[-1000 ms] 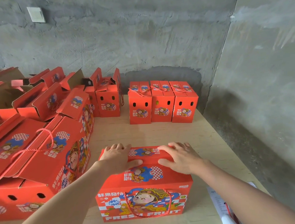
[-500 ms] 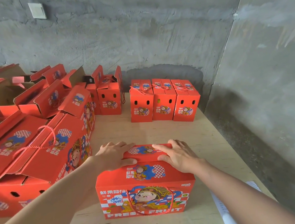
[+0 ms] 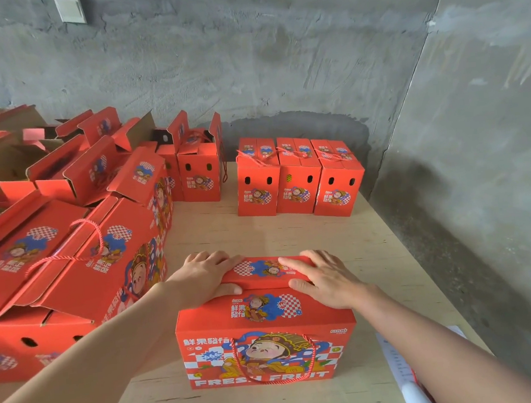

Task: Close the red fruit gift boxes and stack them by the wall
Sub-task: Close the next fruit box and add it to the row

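A red fruit gift box [image 3: 267, 345] stands on the wooden table [image 3: 292, 234] right in front of me, its red rope handle hanging down the front face. My left hand [image 3: 205, 277] and my right hand [image 3: 324, 278] both lie on its far top flap, fingers fairly straight on the flap, thumbs along its near edge. That flap sits slightly higher than the near top flap. Three closed red boxes [image 3: 297, 179] stand in a row against the back wall.
Several open red boxes [image 3: 71, 276] with raised flaps crowd the table's left side, and another open box [image 3: 201, 175] stands by the wall. The concrete side wall [image 3: 479, 166] runs along the table's right edge. A white sheet [image 3: 405, 378] lies under my right forearm.
Both hands have stayed on the box top, sliding slightly toward its far flap. The box has hardly moved.
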Action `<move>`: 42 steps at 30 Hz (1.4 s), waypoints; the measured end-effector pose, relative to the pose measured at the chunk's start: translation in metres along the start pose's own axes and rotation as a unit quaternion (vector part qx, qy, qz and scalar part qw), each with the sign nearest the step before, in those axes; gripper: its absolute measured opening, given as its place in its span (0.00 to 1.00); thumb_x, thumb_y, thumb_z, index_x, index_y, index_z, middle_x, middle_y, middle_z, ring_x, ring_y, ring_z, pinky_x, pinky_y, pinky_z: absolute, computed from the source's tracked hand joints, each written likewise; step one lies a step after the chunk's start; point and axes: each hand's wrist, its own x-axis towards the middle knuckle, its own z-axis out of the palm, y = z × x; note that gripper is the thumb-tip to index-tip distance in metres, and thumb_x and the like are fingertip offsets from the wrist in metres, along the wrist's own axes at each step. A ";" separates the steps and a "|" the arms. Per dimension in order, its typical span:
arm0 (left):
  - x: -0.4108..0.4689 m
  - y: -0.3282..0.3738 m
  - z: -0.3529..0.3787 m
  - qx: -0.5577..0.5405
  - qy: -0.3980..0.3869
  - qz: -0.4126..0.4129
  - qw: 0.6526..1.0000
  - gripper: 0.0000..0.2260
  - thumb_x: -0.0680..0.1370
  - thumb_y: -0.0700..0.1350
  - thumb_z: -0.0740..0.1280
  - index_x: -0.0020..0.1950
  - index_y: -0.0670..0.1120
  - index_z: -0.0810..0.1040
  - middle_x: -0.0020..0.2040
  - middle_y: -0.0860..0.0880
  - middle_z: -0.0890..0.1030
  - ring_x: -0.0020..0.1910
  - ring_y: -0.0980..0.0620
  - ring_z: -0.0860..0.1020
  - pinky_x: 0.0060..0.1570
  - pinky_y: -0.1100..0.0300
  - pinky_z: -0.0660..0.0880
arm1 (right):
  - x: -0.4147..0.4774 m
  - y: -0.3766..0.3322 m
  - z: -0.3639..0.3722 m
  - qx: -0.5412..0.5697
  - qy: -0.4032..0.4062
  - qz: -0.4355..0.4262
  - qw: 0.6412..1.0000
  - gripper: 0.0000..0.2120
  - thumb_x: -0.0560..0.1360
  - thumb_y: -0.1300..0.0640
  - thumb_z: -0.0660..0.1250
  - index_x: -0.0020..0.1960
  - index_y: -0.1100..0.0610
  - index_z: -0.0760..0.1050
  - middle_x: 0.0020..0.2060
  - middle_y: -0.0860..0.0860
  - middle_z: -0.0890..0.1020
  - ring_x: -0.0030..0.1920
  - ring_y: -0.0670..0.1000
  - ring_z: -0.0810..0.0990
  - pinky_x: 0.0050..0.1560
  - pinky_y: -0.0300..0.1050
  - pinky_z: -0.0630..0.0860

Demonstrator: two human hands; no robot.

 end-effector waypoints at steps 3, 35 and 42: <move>0.000 0.003 0.001 0.019 0.002 0.000 1.000 0.44 0.65 0.76 0.35 0.78 0.57 0.45 0.73 0.52 0.60 0.70 0.48 0.61 0.71 0.50 0.56 | -0.001 0.000 0.001 0.004 0.000 0.001 1.000 0.25 0.78 0.34 0.43 0.74 0.32 0.47 0.73 0.50 0.57 0.73 0.53 0.53 0.72 0.56 0.50; -0.036 0.104 0.027 -0.029 0.171 -0.021 0.985 0.31 0.80 0.60 0.38 0.72 0.49 0.69 0.73 0.51 0.67 0.72 0.51 0.67 0.68 0.51 0.66 | -0.013 -0.011 0.017 0.032 0.189 0.055 0.980 0.22 0.80 0.42 0.55 0.73 0.43 0.62 0.64 0.46 0.72 0.67 0.48 0.67 0.69 0.47 0.56; 0.001 0.028 0.006 0.024 0.036 0.061 0.997 0.43 0.62 0.70 0.18 0.76 0.59 0.39 0.72 0.66 0.38 0.73 0.61 0.35 0.72 0.46 0.31 | -0.075 -0.031 0.044 -0.012 0.178 0.122 0.976 0.31 0.75 0.33 0.41 0.75 0.40 0.58 0.64 0.52 0.70 0.63 0.55 0.67 0.63 0.50 0.59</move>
